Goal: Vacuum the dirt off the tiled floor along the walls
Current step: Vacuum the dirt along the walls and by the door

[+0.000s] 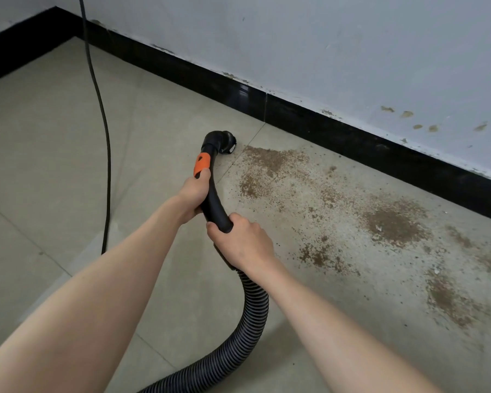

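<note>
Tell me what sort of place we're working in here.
Probably a bare indoor room, perhaps unfurnished or under renovation: beige floor tiles, a black skirting board under a stained, chipped white wall, and brown dirt scattered along it.

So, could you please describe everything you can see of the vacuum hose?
The vacuum hose is black. Its ribbed, flexible part curves up from the bottom edge to a smooth, curved rigid handle with an orange collar. A round brush nozzle sits at the tip, at the left edge of the dirt. The left hand grips below the collar; the right hand grips where the ribbing starts.
</note>
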Available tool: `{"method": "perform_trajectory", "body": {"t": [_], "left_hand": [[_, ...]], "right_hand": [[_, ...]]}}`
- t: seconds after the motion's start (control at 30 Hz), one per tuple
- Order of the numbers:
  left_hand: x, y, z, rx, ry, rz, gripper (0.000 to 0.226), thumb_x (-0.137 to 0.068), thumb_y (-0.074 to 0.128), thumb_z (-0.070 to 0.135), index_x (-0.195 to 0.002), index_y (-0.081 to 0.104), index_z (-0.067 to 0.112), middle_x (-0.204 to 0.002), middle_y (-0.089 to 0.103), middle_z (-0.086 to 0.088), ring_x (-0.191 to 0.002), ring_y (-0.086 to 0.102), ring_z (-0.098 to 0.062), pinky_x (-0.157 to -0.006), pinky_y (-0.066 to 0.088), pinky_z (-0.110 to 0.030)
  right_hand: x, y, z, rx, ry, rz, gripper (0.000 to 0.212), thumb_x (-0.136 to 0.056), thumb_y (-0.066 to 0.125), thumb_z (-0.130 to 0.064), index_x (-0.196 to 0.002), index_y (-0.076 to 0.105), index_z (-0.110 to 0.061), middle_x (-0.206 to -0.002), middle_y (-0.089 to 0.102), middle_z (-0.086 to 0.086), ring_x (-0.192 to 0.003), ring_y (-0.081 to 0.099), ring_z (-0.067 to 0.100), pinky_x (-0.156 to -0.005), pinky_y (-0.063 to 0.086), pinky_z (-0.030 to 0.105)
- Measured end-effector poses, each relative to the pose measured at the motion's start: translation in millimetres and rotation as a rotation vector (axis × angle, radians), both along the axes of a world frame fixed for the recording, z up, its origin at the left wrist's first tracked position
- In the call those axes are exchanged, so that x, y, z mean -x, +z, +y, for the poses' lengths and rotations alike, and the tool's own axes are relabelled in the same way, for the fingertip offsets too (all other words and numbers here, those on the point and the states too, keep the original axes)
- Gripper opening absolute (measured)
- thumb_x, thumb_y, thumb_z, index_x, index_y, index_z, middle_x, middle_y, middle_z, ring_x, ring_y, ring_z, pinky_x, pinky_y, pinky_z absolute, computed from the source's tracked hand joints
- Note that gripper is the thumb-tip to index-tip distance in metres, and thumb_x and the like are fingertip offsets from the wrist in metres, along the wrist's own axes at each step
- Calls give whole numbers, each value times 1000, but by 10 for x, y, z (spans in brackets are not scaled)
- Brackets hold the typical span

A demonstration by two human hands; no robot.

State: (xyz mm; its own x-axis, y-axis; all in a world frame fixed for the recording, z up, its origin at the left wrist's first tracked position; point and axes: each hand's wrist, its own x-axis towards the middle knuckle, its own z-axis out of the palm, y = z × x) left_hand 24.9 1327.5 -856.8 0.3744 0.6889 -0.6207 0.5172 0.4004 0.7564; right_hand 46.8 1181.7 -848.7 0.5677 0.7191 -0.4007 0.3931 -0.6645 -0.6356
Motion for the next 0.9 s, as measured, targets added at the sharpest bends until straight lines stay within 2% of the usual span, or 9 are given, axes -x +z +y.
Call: {"method": "perform_trajectory", "body": {"t": [0.13, 0.3, 0.43, 0.6, 0.67, 0.9], "left_hand": [[-85, -12, -118, 4, -60, 12, 42, -98, 35, 42, -109, 47, 3, -87, 51, -9, -78, 51, -23, -71, 46, -33], [-213, 10, -271, -1, -137, 9, 42, -100, 33, 42, -109, 46, 3, -85, 51, -8, -74, 51, -20, -67, 45, -31], [-302, 6, -381, -14, -195, 12, 39, -99, 33, 40, -107, 46, 4, -86, 50, -8, -74, 50, -20, -67, 45, -31], [-409, -2, -492, -35, -247, 27, 35, -99, 35, 40, -100, 49, 8, -83, 51, -7, -71, 51, -19, -59, 44, -29], [-448, 9, -529, -44, -264, 32, 32, -99, 34, 39, -95, 48, 11, -80, 49, -6, -69, 50, -18, -58, 44, -28], [-600, 12, -622, -53, -284, 28, 34, -98, 36, 38, -99, 49, 7, -79, 50, -6, -69, 51, -18, -59, 44, -28]], "right_hand": [[-21, 2, -126, 18, -39, -11, 37, -88, 44, -61, -75, 40, -27, -66, 49, -5, -64, 47, 24, -53, 31, 32], [-52, -7, -296, -3, -94, 23, 35, -89, 44, -60, -83, 46, -26, -70, 54, -4, -67, 53, 24, -57, 36, 33], [-81, -16, -402, -9, -138, 35, 35, -90, 45, -59, -87, 48, -24, -69, 51, -5, -63, 48, 21, -59, 36, 34], [-138, -13, -532, -25, -179, 52, 33, -90, 46, -57, -84, 47, -25, -67, 51, -6, -57, 45, 12, -52, 33, 31], [-169, 5, -563, -27, -180, 58, 33, -90, 46, -57, -84, 47, -25, -68, 52, -5, -59, 47, 15, -53, 34, 32], [-233, 37, -637, -22, -227, 66, 34, -91, 46, -56, -90, 50, -23, -70, 54, -4, -60, 50, 15, -53, 34, 31]]}}
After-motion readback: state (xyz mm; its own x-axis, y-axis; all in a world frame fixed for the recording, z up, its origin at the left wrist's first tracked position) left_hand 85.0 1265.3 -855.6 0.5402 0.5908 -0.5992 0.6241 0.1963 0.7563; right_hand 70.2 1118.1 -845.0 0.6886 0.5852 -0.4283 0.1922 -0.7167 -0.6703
